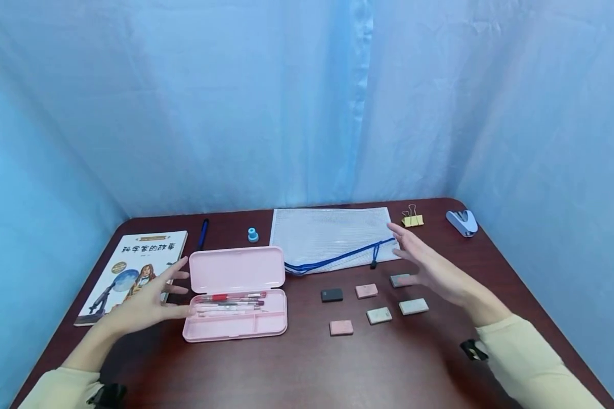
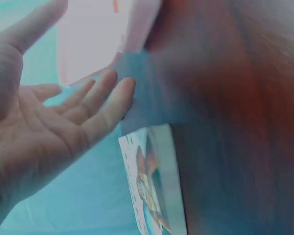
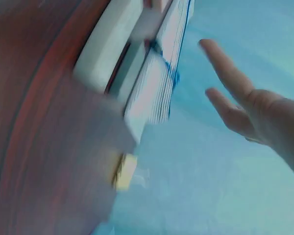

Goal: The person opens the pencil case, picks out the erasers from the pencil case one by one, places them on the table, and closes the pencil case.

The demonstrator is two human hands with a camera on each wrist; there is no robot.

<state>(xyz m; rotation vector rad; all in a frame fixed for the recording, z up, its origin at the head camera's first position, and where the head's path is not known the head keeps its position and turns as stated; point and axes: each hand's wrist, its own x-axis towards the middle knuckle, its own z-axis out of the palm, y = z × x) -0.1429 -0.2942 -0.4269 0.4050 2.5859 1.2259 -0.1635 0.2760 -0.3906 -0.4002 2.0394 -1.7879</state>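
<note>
My left hand (image 1: 142, 304) has its fingers spread at the left side of an open pink pencil case (image 1: 220, 326), and nothing is in its grasp. Several pens (image 1: 230, 305) lie in the case's upper compartment. In the left wrist view the palm (image 2: 44, 127) faces the blurred pink case (image 2: 90, 39). My right hand (image 1: 435, 270), fingers extended and holding nothing, hovers over the right end of a group of erasers. These are a black eraser (image 1: 331, 295), pink erasers (image 1: 366, 291) (image 1: 341, 328) and pale ones (image 1: 413, 307) (image 1: 379, 316), plus a greyish one (image 1: 401, 280) partly behind the thumb.
A white mesh pouch (image 1: 332, 233) with a blue zip lies at the back. Left are a book (image 1: 133, 272), a blue pen (image 1: 203, 234) and a small blue object (image 1: 253, 234). A yellow binder clip (image 1: 413, 220) and a light-blue stapler-like tool (image 1: 462, 223) sit back right.
</note>
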